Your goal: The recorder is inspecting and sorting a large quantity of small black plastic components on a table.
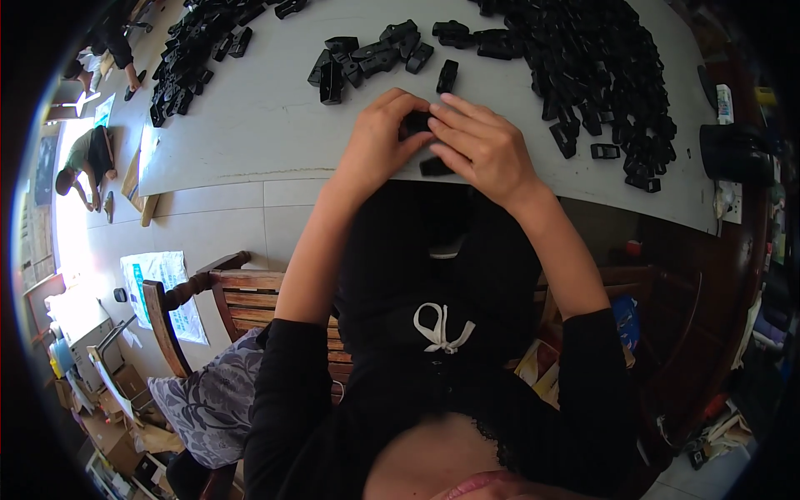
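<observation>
Close to the table's near edge, my left hand (pixel 379 137) curls its thumb and fingers around a small black plastic part (pixel 415 125). My right hand (pixel 487 150) meets it from the other side, fingertips on the same part, which the fingers mostly cover. Another black part (pixel 435 167) lies at the table edge below my right fingers. Just beyond my hands a single black block-like part (pixel 447 77) rests on the table. A loose cluster of similar parts (pixel 367 60) sits farther off to the left.
A large heap of black parts (pixel 583 67) covers the table's right side; a second heap (pixel 187 71) lies far left. The grey table (pixel 250 150) ends just before my lap. A wooden bench (pixel 242 296) is around me. Another person (pixel 87 158) bends down at far left.
</observation>
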Motion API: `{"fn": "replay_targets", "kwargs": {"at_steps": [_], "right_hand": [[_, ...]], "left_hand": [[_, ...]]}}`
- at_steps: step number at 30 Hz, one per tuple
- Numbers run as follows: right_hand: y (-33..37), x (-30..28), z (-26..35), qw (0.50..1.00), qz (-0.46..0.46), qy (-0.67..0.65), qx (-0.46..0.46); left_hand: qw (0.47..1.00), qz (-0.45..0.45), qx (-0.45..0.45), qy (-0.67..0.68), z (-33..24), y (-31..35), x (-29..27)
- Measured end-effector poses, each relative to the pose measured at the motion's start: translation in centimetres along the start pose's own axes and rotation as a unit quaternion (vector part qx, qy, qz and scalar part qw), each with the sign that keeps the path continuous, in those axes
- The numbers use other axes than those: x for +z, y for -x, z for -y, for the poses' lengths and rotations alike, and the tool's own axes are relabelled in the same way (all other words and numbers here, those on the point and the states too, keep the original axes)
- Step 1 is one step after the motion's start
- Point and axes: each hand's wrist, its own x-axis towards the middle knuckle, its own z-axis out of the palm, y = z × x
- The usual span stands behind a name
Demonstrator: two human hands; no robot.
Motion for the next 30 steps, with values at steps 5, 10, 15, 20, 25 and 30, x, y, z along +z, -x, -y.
{"fn": "replay_targets", "kwargs": {"at_steps": [5,10,15,20,25,30], "right_hand": [[0.0,-1.2,0.1,0.997,0.037,-0.062,0.009],[-3.9,0.6,-0.3,0.960,-0.001,-0.008,0.279],[-3.4,2.6,-2.3,0.961,0.007,0.103,0.257],[-1.6,0.8,-1.6,0.936,-0.035,-0.125,0.328],[-0.4,0.8,-1.7,0.927,-0.081,-0.212,0.298],[-1.3,0.8,-0.9,0.984,-0.059,-0.134,0.105]], "left_hand": [[0.998,0.013,0.068,-0.008,0.1,0.4,-1.4],[0.980,-0.097,0.013,-0.175,0.1,-2.1,-2.6],[0.911,-0.065,-0.007,-0.408,0.2,-4.2,-1.0],[0.936,-0.088,0.059,-0.335,-0.1,-2.8,-0.8],[0.985,-0.061,0.024,-0.162,0.8,-1.5,-0.8],[0.996,-0.063,0.041,-0.048,0.7,-0.2,-0.2]]}}
